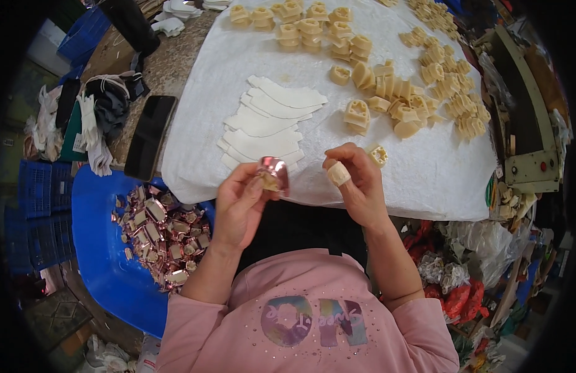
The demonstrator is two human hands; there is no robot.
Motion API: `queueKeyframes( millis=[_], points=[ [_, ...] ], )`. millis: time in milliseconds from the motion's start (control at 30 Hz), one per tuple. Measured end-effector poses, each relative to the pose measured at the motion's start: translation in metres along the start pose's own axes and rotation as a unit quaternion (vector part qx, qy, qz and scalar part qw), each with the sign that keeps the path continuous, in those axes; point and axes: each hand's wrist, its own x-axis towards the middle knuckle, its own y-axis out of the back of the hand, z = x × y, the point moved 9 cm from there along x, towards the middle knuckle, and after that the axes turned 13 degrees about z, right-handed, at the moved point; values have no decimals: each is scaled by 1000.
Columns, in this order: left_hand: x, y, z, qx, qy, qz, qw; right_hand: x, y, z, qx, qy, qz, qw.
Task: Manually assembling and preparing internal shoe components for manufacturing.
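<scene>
My left hand (238, 205) is closed on a shiny pink metallic cap-shaped piece (274, 169), with a cream inner part showing at its lower side. My right hand (359, 186) is raised level with it, its fingers loosely bent and nothing visible between them. A cream wrap (338, 174) covers the tip of that thumb. Just beyond the right hand lies a hollow cream moulded piece (379, 156). Overlapping white curved strips (263, 121) are spread on the white sheet (195, 149) past the left hand.
Many cream moulded pieces (400, 93) cover the table's far and right parts. A blue tub (95, 248) holding pink metallic pieces (163, 230) stands at lower left. A black phone (150, 138), gloves (92, 127) and a dark cylinder (129, 25) lie at left. Plastic bags (481, 245) crowd the right.
</scene>
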Motion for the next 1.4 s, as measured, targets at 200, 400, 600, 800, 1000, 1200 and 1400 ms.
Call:
queueKeyframes(
  millis=[200,400,600,800,1000,1200,1400],
  points=[
    [-41,115,91,371,-284,255,846,16,-28,-10,-177,117,-52,976],
    [-109,229,141,608,-248,453,602,29,-42,-8,-238,160,-51,957],
    [-104,156,163,647,-389,478,449,37,-55,-14,-247,177,-62,951],
    [-15,34,107,613,-418,168,649,42,-95,-19,-255,251,-85,930],
    [25,6,71,638,-334,96,687,45,-143,-12,-330,268,-102,899],
    [28,6,73,628,-342,93,693,44,-143,-12,-290,237,-126,919],
    [27,-4,73,699,-358,52,617,24,-99,-4,-124,198,-121,965]
  ],
)
